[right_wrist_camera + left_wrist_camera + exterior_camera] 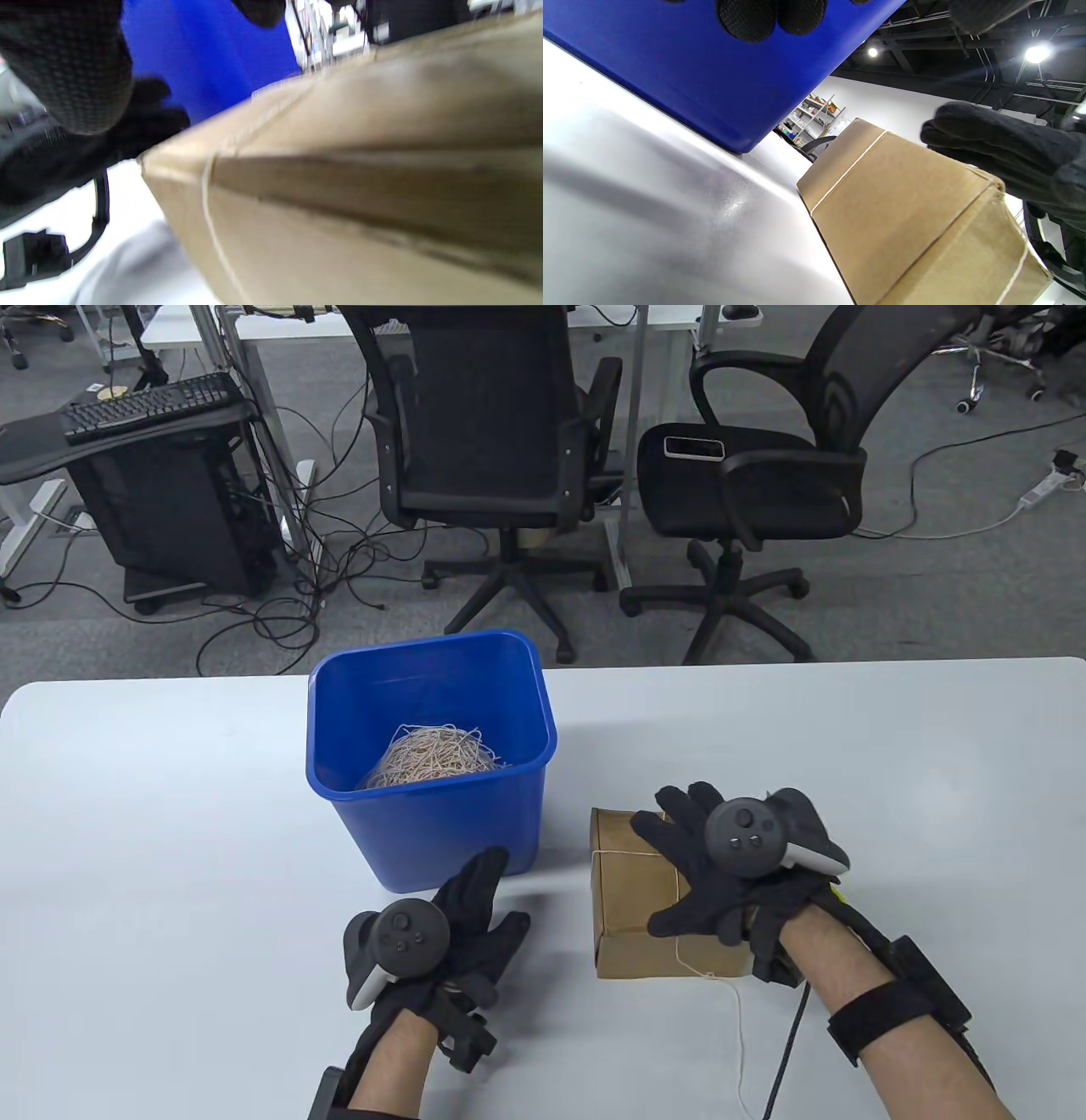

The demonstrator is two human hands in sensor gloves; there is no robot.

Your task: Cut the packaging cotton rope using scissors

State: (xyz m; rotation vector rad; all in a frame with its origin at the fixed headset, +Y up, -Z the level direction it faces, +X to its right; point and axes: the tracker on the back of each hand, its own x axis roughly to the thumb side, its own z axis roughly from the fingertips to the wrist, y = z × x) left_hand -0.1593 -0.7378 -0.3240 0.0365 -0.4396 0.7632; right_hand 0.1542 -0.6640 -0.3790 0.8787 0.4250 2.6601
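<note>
1. Grip state: the right hand [730, 882] lies spread and flat over the top of the brown cardboard box [632, 899], gripping nothing. The left hand [458, 925] is open with fingers apart, above the white table [170, 831], just left of the box and near the blue plastic bin [424, 755].
2. Task object: the thin cream cotton rope [636, 857] is tied around the box, which sits right of the bin; a loose tail [738, 1027] trails toward the near edge.
3. Risk: no scissors are visible in any view. Cutting probably cannot start until they are located.
4. Risk: the rope lies tight against the cardboard. A blade forced under it could gouge the box or slip toward the spread fingers.
5. Risk: an unsteadied box could slide into the bin.
6. View differences: the table view alone shows cut rope heaped [437, 759] inside the bin. The left wrist view shows rope lines on the box's left side face. The right wrist view is blurred.
</note>
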